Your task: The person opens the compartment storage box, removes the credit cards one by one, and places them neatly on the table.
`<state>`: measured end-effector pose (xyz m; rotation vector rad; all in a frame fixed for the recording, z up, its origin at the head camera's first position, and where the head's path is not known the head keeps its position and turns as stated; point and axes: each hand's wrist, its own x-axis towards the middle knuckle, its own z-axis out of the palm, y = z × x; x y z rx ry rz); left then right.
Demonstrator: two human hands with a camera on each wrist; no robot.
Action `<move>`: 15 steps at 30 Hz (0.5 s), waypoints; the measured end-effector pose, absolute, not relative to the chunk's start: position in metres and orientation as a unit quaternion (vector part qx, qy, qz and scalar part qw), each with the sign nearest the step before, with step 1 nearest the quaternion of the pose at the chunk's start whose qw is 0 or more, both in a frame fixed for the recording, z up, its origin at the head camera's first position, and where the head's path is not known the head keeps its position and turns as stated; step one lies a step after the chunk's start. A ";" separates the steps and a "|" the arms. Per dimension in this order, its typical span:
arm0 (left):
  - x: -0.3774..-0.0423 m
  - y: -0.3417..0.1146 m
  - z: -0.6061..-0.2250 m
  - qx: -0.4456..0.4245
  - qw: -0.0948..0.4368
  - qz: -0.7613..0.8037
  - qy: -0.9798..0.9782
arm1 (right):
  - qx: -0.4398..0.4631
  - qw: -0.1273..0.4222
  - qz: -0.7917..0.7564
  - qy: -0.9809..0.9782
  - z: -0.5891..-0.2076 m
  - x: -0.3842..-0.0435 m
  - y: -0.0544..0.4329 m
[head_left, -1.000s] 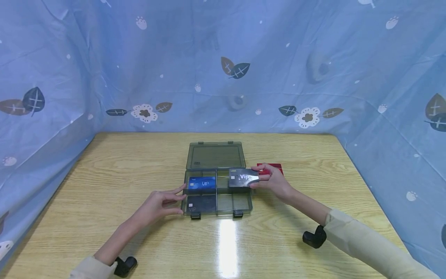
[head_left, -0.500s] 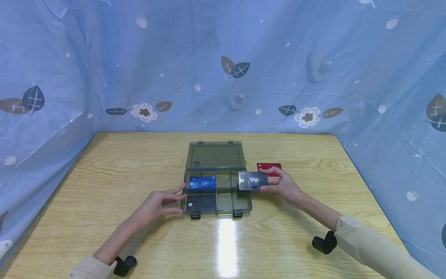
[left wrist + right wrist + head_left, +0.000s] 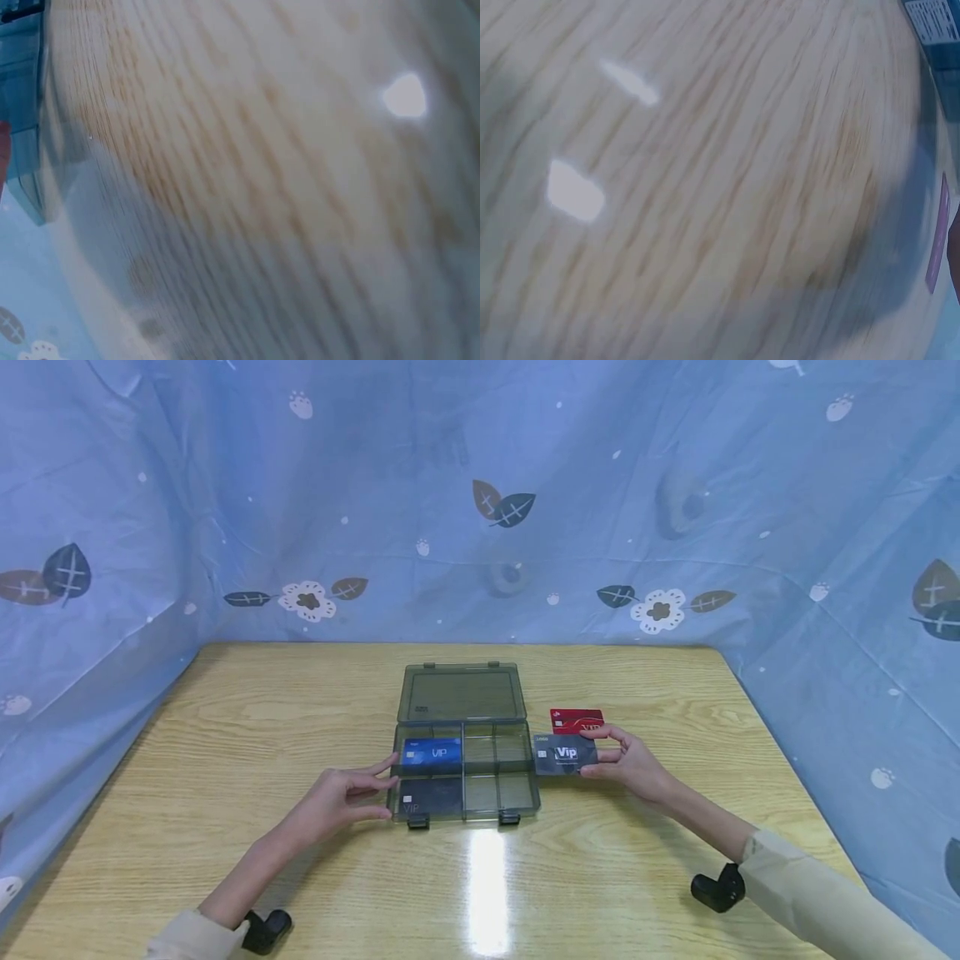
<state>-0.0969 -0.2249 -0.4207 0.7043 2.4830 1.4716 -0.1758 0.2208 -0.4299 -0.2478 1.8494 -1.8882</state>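
My right hand [image 3: 637,770] pinches a grey bank-style card [image 3: 566,754] marked "Vip" by its right end, thumb below and index finger above. The card is beside the right wall of a smoky, see-through compartment box [image 3: 480,797] whose lid [image 3: 462,696] lies back, away from me. Fingertips of my left hand [image 3: 335,803] touch the box's left side, thumb low and fingers stretched forward. Inside, a blue VIP card [image 3: 432,752] lies in the far left section and a black VIP card [image 3: 432,797] in the near left one. The right-hand sections show no card.
A red VIP card [image 3: 577,720] lies right of the box, partly covered by the grey card and my fingers. Two black latches [image 3: 509,818] stick out at the box's near edge. Blue patterned cloth [image 3: 480,502] surrounds the wooden table [image 3: 300,693] at the back and sides.
My right hand has moved right with the grey card, from over the far right section to beyond the box's right wall. The left hand has stayed at the box's left side.
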 end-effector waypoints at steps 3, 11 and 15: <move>-0.097 -0.225 -0.420 0.235 0.084 0.486 0.837 | -0.085 0.239 -0.683 0.685 -0.430 -0.175 0.229; -0.097 -0.225 -0.420 0.236 0.087 0.485 0.838 | -0.076 0.228 -0.665 0.707 -0.431 -0.170 0.253; -0.097 -0.225 -0.421 0.237 0.085 0.484 0.838 | -0.070 0.228 -0.661 0.711 -0.436 -0.167 0.263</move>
